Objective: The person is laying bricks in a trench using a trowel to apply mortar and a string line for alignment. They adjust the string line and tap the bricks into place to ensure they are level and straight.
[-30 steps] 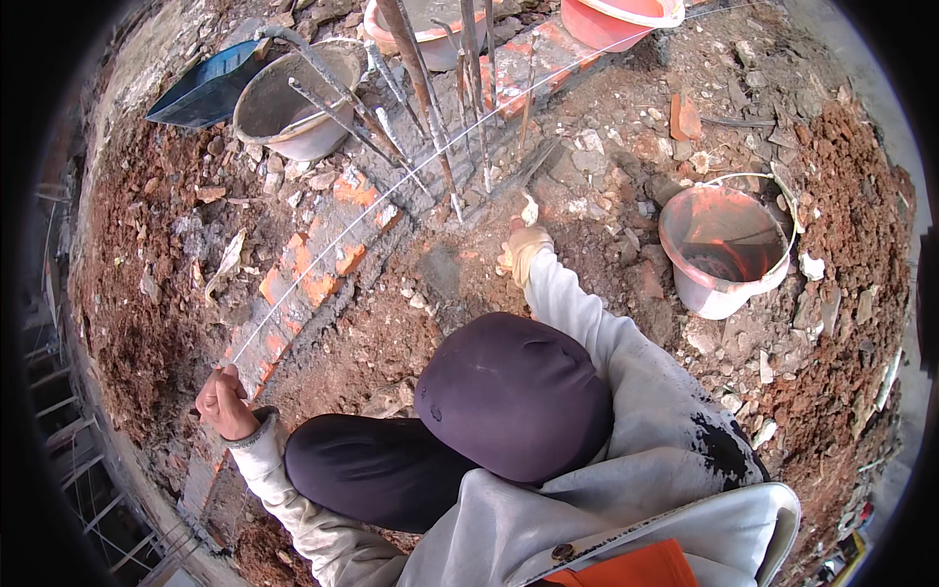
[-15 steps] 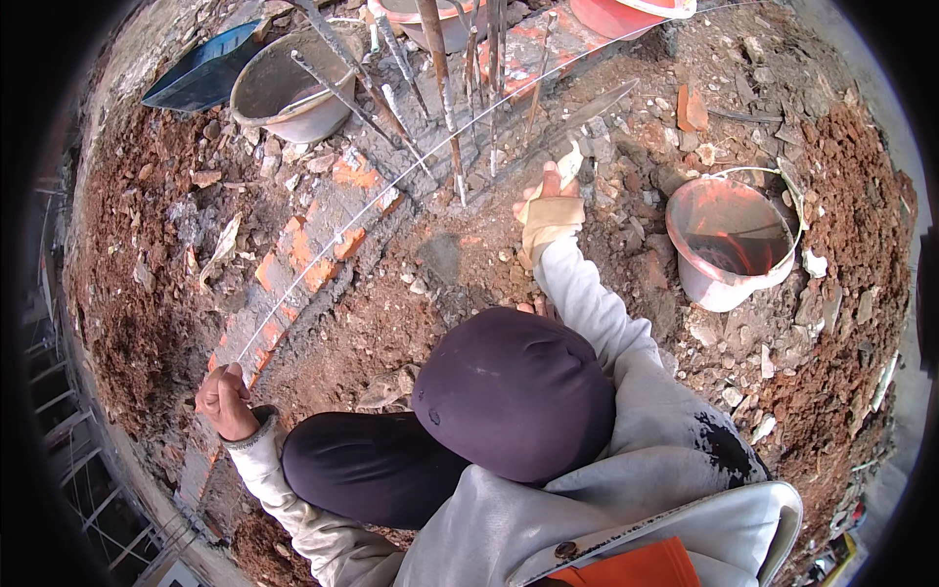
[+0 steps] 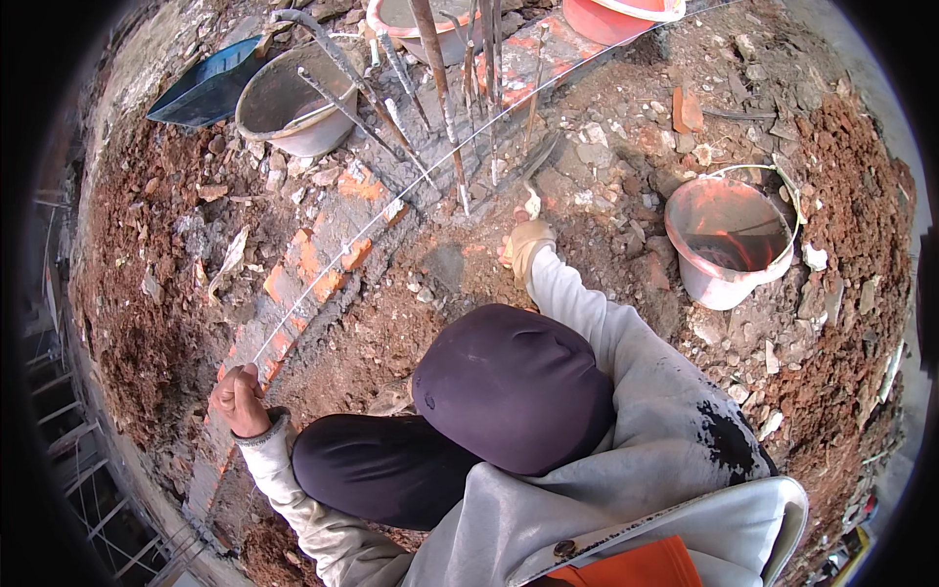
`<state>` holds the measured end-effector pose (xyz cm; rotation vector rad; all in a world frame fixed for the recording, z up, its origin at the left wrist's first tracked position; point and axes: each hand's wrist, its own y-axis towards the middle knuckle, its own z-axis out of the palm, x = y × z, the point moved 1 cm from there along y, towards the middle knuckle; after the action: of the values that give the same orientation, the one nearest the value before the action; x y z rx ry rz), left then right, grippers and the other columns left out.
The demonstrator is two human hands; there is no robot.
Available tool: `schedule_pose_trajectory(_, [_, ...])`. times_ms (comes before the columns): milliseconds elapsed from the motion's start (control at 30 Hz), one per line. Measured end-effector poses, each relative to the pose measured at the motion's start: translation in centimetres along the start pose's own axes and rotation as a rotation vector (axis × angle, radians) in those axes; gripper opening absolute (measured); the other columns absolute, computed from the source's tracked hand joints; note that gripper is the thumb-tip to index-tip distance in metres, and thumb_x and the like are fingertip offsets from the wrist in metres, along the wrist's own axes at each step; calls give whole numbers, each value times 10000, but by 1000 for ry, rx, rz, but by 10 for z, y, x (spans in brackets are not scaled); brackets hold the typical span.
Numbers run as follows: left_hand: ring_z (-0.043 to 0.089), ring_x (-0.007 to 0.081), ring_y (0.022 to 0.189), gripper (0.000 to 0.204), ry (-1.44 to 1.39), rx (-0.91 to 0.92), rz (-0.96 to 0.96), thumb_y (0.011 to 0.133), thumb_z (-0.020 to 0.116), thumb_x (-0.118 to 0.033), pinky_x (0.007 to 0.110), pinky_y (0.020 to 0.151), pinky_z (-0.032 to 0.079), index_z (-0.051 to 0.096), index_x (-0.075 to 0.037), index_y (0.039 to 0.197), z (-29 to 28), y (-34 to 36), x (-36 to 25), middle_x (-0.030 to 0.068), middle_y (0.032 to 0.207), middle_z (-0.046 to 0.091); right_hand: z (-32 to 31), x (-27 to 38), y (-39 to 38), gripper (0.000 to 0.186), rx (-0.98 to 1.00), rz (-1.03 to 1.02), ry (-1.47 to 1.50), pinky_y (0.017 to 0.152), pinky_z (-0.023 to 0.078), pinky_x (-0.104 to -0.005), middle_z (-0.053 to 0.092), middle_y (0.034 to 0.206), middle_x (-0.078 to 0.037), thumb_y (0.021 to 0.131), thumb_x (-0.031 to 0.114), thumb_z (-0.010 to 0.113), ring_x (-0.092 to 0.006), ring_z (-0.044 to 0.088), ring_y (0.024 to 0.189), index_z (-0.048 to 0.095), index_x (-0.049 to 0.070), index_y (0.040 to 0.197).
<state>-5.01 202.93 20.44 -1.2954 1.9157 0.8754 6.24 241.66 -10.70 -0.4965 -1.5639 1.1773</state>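
Observation:
My left hand [image 3: 241,401] is closed, its fingers pinching a taut white string [image 3: 337,257]. That string runs diagonally above a low course of orange bricks [image 3: 311,259] smeared with grey mortar, then on past steel bars toward the upper right. In my right hand [image 3: 525,245], partly wrapped in a tan glove, is a trowel [image 3: 533,201] with a pale handle. Its dark blade [image 3: 541,157] appears narrow, tilted just right of the bars. My fingers partly hide the grip.
Upright rusty steel bars [image 3: 452,117] stand ahead of me. Mortar fills a grey bowl [image 3: 313,137] beside a blue scoop-like pan [image 3: 207,86]. On the right sits a pinkish bucket [image 3: 724,279] with a wire handle. A red basin [image 3: 616,27] rests at the top.
My right hand has drawn nearer to me and slightly left with the trowel, and the blade has turned from broad to narrow. My left hand, still on the string, has shifted slightly right.

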Motion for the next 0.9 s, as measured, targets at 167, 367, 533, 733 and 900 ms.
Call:
schedule_pose_trajectory(167, [284,77,409,311,42,-25,-27,765,498,-57,263,418,194,356,-33,489,-14,-11,8,7,436,345,12,52,-93,424,-26,-418,263,370,419,-330,491,639,-71,807,478,527,-209,500,439,404,92,932])
schedule_pose_trajectory(367, [289,80,411,308,55,-7,30,768,498,-62,262,421,193,356,-30,497,-10,-4,11,7,437,352,15,20,-60,367,-35,-25,-36,364,419,-281,488,624,-78,839,405,518,-164,481,419,398,81,966])
schedule_pose_trajectory(533, [295,76,410,309,70,-25,-43,768,502,-60,263,417,203,353,-29,498,-8,-11,0,11,439,358,1,46,-80,367,-62,-617,295,345,395,-275,478,599,-91,829,429,525,-158,475,406,425,95,945])
schedule_pose_trajectory(733, [290,80,417,314,60,-30,-20,757,506,-72,267,423,194,344,-27,492,-12,-5,16,12,439,346,-5,32,-31,433,42,-62,121,367,409,-360,490,591,-92,803,503,521,-223,497,444,425,117,977])
schedule_pose_trajectory(900, [270,86,419,314,15,-41,-61,753,497,-51,270,431,188,329,-28,489,-6,-10,-1,12,441,325,3,47,-67,384,-89,-856,438,364,414,-294,497,591,-68,818,448,531,-162,510,444,456,75,873])
